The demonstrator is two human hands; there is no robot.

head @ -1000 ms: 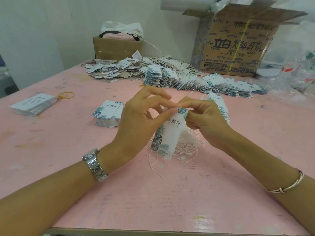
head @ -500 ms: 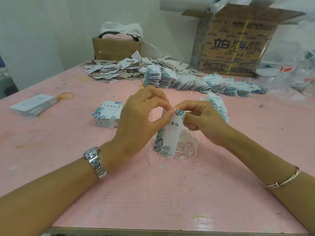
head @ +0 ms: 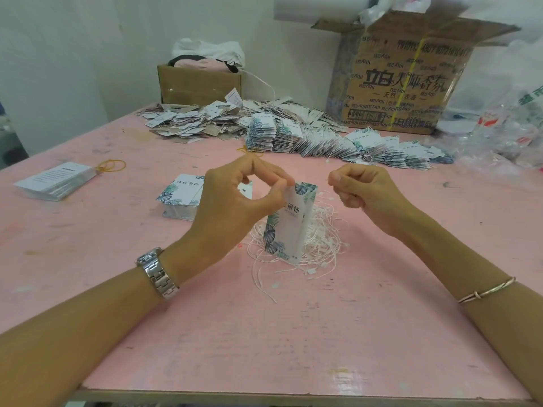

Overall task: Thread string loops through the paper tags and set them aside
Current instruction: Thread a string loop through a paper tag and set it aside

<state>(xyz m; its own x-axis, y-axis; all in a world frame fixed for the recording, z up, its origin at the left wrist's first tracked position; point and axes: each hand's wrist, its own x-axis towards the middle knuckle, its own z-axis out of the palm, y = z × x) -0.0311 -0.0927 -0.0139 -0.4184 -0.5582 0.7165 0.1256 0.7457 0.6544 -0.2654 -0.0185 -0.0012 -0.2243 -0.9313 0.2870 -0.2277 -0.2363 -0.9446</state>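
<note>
My left hand (head: 241, 198) pinches the top edge of a white paper tag (head: 289, 227) with green leaf print, which hangs upright above a tangle of white string loops (head: 320, 245). My right hand (head: 364, 189) is curled, a short way right of the tag's top; thumb and forefinger are pressed together, and I cannot make out a string between them. A small stack of unthreaded tags (head: 183, 196) lies left of my left hand. A long fanned row of threaded tags (head: 338, 145) stretches across the far side of the pink table (head: 264, 333).
A heap of grey-white tags (head: 194, 121) lies at the back left before a small cardboard box (head: 199, 83). A large printed carton (head: 405, 80) stands at the back right beside plastic bags (head: 505, 136). A white card stack (head: 55, 180) and yellow rubber band (head: 113, 165) lie far left.
My right hand has let go of the tag's top and drawn away to the right. My left hand keeps its pinch on the tag, which stays upright.
</note>
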